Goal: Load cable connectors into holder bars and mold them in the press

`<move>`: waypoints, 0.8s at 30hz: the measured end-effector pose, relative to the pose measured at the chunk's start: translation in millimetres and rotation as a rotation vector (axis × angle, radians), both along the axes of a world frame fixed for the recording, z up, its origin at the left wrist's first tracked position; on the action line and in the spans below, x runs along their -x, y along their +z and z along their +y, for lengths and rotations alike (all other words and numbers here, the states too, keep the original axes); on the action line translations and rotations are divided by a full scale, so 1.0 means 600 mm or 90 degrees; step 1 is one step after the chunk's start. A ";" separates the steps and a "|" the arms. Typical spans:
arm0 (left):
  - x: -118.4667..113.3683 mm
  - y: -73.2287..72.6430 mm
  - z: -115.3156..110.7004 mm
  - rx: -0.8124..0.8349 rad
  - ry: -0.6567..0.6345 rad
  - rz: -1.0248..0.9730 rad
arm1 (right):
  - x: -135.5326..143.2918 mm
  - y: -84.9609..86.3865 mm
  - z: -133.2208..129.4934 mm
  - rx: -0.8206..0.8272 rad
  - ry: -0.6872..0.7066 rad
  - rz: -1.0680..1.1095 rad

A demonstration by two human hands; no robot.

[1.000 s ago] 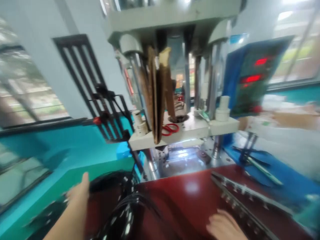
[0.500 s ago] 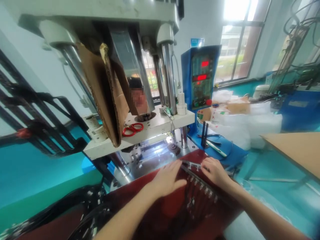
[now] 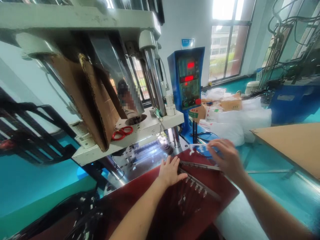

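My left hand (image 3: 171, 171) lies palm down with spread fingers on the joined-looking ends of two metal bars. My right hand (image 3: 226, 158) is raised off the red board, finger and thumb pinching a thin strip with small metal tabs (image 3: 196, 147). That strip hangs in the air above the upper narrow bar (image 3: 200, 165). The lower bar (image 3: 200, 183) slants toward me with a row of small metal tabs along it. Dark wires or leads appear to run from those tabs, though they are hard to make out. Both bars rest on the red board (image 3: 150, 196).
Behind the board stands a white press (image 3: 140, 133) with red-handled scissors (image 3: 122, 132) and folded cardboard (image 3: 87, 96) on its plate. A blue control box (image 3: 186, 80) stands beyond. Black cables (image 3: 67, 206) lie at left. A person is partly visible behind the press.
My right hand has lifted the tabbed strip up off the upper bar and moved up and to the right. My left hand stays on the bar ends, its fingers more spread. The view has shifted.
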State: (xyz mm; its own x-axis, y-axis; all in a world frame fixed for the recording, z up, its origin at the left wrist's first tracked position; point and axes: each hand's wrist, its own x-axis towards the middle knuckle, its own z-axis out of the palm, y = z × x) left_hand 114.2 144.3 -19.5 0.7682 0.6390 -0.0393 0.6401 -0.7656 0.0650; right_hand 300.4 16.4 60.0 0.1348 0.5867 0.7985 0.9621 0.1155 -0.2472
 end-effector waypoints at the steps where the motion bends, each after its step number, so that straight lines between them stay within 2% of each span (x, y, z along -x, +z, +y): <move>1: 0.000 0.007 0.000 0.010 0.015 0.005 | -0.015 0.007 -0.027 0.002 -0.082 -0.066; 4: 0.026 0.052 -0.001 0.038 0.030 -0.005 | -0.069 0.003 -0.107 0.126 -0.357 -0.220; 5: 0.045 0.073 -0.002 0.064 0.011 0.005 | -0.085 -0.006 -0.128 0.174 -0.408 -0.232; 6: 0.068 0.095 -0.004 0.110 -0.023 0.041 | -0.098 -0.016 -0.143 0.225 -0.414 -0.218; 8: 0.125 0.132 -0.008 0.228 -0.052 0.192 | -0.108 -0.041 -0.157 0.361 -0.320 -0.132; 10: 0.185 0.151 -0.019 0.274 -0.026 0.295 | -0.095 -0.067 -0.151 0.500 -0.131 -0.026; 13: 0.258 0.140 -0.052 0.242 0.004 0.324 | -0.047 -0.105 -0.120 0.604 0.115 0.039; 15: 0.286 0.117 -0.083 0.203 -0.008 0.284 | -0.013 -0.127 -0.095 0.623 0.175 0.013; 19: 0.297 0.076 -0.138 0.085 -0.034 0.161 | 0.021 -0.154 -0.053 0.631 0.154 -0.067; 21: 0.290 0.063 -0.156 0.047 -0.055 0.139 | 0.024 -0.155 -0.036 0.643 0.137 -0.086; 24: 0.275 0.049 -0.172 0.011 -0.096 0.132 | 0.028 -0.142 -0.010 0.649 0.085 -0.089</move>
State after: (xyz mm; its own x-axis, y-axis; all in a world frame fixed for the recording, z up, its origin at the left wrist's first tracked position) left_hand -50.5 41.1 9.7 0.8291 0.5158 -0.2156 0.5198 -0.8532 -0.0425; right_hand 283.9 10.5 -25.3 -0.0361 0.9960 -0.0816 0.9843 0.0214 -0.1749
